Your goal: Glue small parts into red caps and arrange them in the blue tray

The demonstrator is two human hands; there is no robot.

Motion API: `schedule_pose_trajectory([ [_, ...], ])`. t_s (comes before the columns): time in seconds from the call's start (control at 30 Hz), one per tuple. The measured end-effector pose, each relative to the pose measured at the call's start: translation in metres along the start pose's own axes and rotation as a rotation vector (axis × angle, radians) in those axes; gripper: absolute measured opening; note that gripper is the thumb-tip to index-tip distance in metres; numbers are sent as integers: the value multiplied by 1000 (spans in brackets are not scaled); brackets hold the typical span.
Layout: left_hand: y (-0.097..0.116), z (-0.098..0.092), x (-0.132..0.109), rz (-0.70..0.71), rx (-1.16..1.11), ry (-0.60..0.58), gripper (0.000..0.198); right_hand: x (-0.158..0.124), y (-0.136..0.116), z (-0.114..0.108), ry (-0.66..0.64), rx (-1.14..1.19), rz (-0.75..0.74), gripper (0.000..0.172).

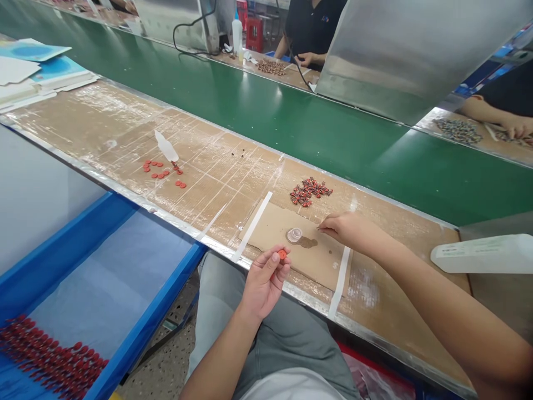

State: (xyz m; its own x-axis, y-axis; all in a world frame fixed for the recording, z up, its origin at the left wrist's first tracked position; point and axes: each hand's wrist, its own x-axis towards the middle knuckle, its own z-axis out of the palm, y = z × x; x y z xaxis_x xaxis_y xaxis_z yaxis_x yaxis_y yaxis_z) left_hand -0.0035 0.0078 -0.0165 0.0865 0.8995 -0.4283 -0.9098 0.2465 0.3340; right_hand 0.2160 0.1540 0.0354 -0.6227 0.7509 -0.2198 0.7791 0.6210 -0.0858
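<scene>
My left hand (266,278) is closed on a small red disc (282,254), held between thumb and fingertips at the bench's front edge. A bit more red shows lower in the palm. To the right, my right hand (347,229) pinches a tiny dark piece too small to name, just above the cardboard sheet (266,228). Between the hands, a small clear cup (295,235) rests on that sheet beside a wet brown stain. Behind it lies a pile of small red-and-black pieces (310,191). Several loose red discs (157,169) lie farther left near a white slip (165,146).
A green conveyor belt (266,111) runs behind the bench. At the lower left, a blue tray (125,311) holds rows of red pieces (50,355). A white bottle (483,254) lies at right. Co-workers' hands (306,59) show across the belt, near metal panels (391,50).
</scene>
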Motion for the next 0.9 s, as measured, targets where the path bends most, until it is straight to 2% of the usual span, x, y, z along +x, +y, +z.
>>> schedule_pose_trajectory([
  [0.13, -1, -2, 1, -1, 0, -7, 22, 3, 2, 5, -4, -19, -35, 26],
  [0.37, -1, -3, 0, -9, 2, -10, 22, 4, -5, 3, 32, -81, 37, 23],
  [0.47, -2, -2, 1, -9, 3, -8, 23, 3, -1, 7, 69, -45, -43, 25],
  [0.57, -1, -2, 1, -6, 3, -11, 22, 2, 5, 21, 208, 75, -112, 28],
  [0.63, -1, -1, 1, -4, 1, -8, 22, 0, 7, 33, 325, 180, -101, 28],
  [0.8, 0, -1, -2, -14, -3, -16, 25, -8, 0, 55, 559, 372, 38, 21],
  [0.9, -1, -2, 0, -16, 3, -28, 26, -14, -18, 57, 696, 652, 197, 23],
])
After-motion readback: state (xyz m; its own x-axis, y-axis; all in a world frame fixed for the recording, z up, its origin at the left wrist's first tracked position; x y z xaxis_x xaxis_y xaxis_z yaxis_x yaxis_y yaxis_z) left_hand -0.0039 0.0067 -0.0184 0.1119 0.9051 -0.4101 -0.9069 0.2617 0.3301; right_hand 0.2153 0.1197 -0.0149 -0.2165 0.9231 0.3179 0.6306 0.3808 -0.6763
